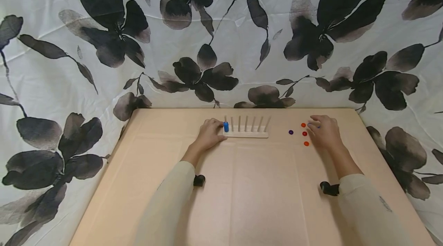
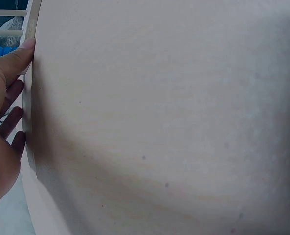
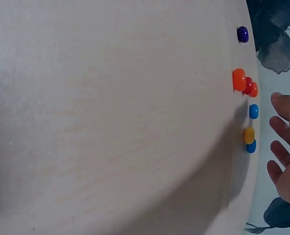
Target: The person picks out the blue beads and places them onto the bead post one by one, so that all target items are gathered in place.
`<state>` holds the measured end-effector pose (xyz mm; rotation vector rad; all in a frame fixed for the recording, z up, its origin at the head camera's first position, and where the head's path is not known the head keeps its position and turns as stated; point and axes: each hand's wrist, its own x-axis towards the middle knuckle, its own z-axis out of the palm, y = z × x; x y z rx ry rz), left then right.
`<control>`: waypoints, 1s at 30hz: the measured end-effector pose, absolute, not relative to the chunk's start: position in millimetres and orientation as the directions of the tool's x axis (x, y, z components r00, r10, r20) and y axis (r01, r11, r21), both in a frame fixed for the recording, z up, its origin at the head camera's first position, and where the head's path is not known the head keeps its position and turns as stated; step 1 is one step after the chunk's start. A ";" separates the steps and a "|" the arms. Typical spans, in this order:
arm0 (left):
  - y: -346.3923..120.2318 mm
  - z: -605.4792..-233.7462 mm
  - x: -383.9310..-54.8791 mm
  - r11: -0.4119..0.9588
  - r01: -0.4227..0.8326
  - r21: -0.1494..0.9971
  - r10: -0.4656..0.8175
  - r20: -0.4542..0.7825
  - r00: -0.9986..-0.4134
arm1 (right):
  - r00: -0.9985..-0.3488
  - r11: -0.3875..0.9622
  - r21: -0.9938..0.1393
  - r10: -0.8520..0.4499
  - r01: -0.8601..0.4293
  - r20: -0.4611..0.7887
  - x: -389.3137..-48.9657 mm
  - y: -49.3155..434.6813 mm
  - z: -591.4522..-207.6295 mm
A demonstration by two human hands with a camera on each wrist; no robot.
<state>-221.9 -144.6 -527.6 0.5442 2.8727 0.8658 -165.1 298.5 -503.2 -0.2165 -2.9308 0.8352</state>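
At the far side of the table, my left hand (image 1: pixel 209 133) holds the left end of a wooden peg rack (image 1: pixel 247 135). Its thumb lies against the base in the left wrist view. Several blue beads (image 1: pixel 226 127) are stacked on the leftmost peg; the other pegs are bare. My right hand (image 1: pixel 324 132) hovers over loose beads with fingers loosely bent and apart, holding nothing. In the right wrist view, a yellow bead (image 3: pixel 249 135) and a blue bead (image 3: pixel 254 111) lie near its fingers. Orange and red beads (image 1: pixel 304 133) sit just left of that hand.
A dark purple bead (image 1: pixel 290 132) lies alone between the rack and the other beads. The light wooden table (image 1: pixel 263 192) ends behind the rack at a floral cloth (image 1: pixel 221 46). Black wrist straps or mounts (image 1: pixel 329 188) show at both sleeves.
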 end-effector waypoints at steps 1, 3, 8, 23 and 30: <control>-145.0 -527.7 -221.9 0.776 0.312 0.548 0.363 0.015 -0.932 | -0.985 0.843 -0.524 0.167 0.123 0.037 -165.1 298.2 -504.3; -145.7 -528.3 -222.0 0.777 0.316 0.544 0.367 0.016 -0.930 | -0.984 0.849 -0.511 0.175 0.135 0.031 -165.6 298.6 -506.8; -146.9 -530.1 -222.0 0.777 0.327 0.538 0.375 0.021 -0.927 | -0.984 0.876 -0.464 0.171 0.130 0.048 -166.7 299.0 -512.3; -146.3 -532.6 -222.5 0.777 0.326 0.538 0.368 0.032 -0.929 | -0.978 0.870 -0.470 0.200 0.149 0.059 -170.2 300.1 -523.0; -146.0 -532.8 -223.9 0.775 0.323 0.543 0.364 0.033 -0.931 | -0.980 0.863 -0.486 0.190 0.141 0.052 -172.4 301.9 -523.9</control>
